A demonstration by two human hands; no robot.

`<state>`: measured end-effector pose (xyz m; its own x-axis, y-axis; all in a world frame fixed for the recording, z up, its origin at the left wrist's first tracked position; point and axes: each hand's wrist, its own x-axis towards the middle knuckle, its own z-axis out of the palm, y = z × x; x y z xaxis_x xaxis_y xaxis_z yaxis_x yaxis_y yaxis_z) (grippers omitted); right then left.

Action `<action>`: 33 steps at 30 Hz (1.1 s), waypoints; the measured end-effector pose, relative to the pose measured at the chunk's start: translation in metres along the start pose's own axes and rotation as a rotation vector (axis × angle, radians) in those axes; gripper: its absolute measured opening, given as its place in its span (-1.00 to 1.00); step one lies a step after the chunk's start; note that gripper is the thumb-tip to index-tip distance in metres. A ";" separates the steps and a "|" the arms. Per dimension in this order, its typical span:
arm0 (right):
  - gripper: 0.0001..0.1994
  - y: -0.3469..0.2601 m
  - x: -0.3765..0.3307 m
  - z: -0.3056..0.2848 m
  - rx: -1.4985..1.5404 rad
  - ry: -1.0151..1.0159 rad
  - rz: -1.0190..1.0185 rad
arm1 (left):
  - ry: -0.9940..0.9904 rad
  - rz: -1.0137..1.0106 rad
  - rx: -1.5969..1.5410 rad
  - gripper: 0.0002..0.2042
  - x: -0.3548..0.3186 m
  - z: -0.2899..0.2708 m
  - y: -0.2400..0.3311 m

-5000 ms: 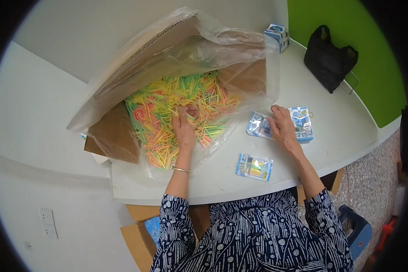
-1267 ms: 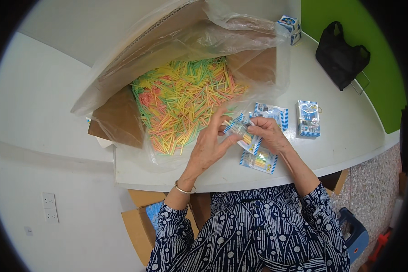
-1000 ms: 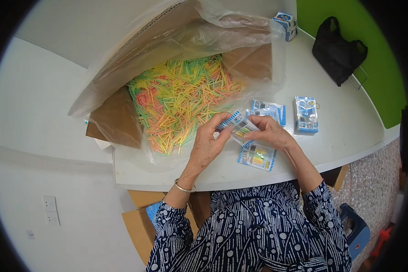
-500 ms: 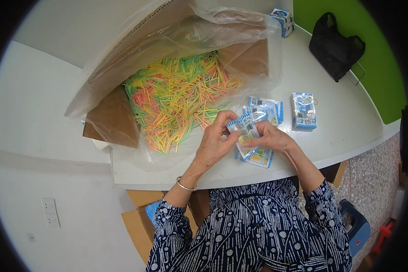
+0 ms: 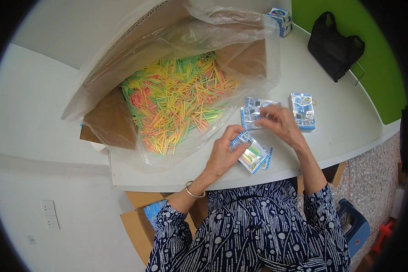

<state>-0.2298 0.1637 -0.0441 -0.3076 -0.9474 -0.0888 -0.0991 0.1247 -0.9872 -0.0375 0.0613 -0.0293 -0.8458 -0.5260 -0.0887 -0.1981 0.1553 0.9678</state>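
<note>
My left hand [image 5: 221, 156] is closed around the edge of a small clear packet [image 5: 255, 157] with blue-and-white striped ends. Yellow and green sticks show inside it. Beneath that packet another striped packet [image 5: 266, 164] lies on the table, mostly covered. My right hand [image 5: 283, 124], slightly blurred, is over a small stack of flat packets [image 5: 250, 119], thumb and fingers apart. Whether its fingertips touch the top packet I cannot tell. To the left, an open cardboard box [image 5: 240, 56] lined with clear plastic holds a heap of pastel sticks [image 5: 177, 99].
A bundle of blue-and-white packets [image 5: 302, 111] sits right of my right hand. Small boxes [image 5: 281, 20] stand at the far edge beside a green panel. A black bag [image 5: 333, 47] is at the far right. Below the table are a blue stool [image 5: 356, 229] and cardboard boxes [image 5: 138, 222].
My right hand has let go of the packet and moved up and right to the flat stack. My left hand keeps the packet, now lower and nearer me.
</note>
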 end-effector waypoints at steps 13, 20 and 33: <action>-0.75 0.044 0.019 -0.010 -1.023 0.399 -0.414 | 0.198 0.319 0.632 -0.60 0.016 -0.002 -0.009; -0.82 0.038 0.019 -0.004 -0.983 0.466 -0.453 | 0.246 0.295 0.583 -0.62 0.036 -0.001 -0.018; -0.73 -0.005 0.005 0.014 -0.927 0.488 -0.721 | 0.273 0.404 0.280 -0.75 0.047 -0.004 -0.012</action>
<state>-0.2175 0.1543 -0.0414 -0.2035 -0.7042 0.6803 -0.9500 -0.0262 -0.3113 -0.0730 0.0316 -0.0446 -0.7302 -0.5704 0.3760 -0.0403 0.5854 0.8097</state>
